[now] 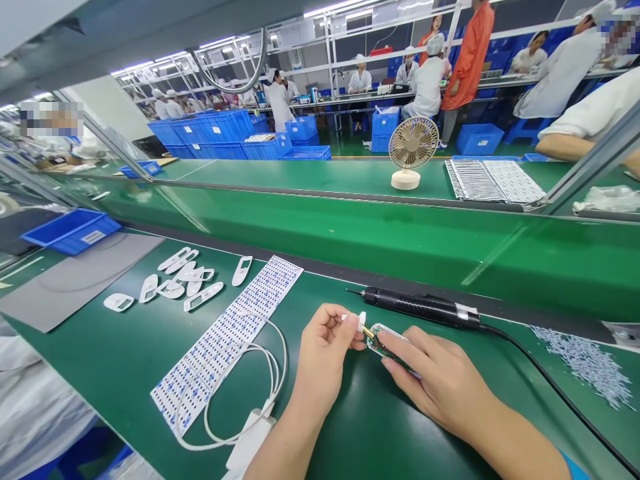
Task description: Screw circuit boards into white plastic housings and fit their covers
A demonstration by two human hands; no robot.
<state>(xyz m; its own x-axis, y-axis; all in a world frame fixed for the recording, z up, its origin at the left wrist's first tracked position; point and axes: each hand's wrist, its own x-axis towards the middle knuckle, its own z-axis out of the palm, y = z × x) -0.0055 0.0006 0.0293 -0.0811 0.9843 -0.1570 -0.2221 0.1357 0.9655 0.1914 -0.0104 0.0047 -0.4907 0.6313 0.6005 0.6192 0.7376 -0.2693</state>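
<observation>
Between the thumb and fingers of my left hand (324, 350) is a small white plastic piece (361, 321). My right hand (435, 377) grips a green circuit board (379, 343) in a pale frame, its fingers lying over most of it. A brass-coloured tip (367, 331) on the board's end meets the white piece; whether it sits inside it I cannot tell. Behind my hands lies a black electric screwdriver (420, 307) with its bit pointing left.
Several white plastic shells (203, 298) lie at left, by a sticker sheet (227, 343) crossed by a white cable (280, 347). Small pale parts (587, 360) are heaped at right. A blue bin (73, 232) stands far left, a fan (413, 150) beyond the green belt (325, 230). Co-workers sit and stand behind.
</observation>
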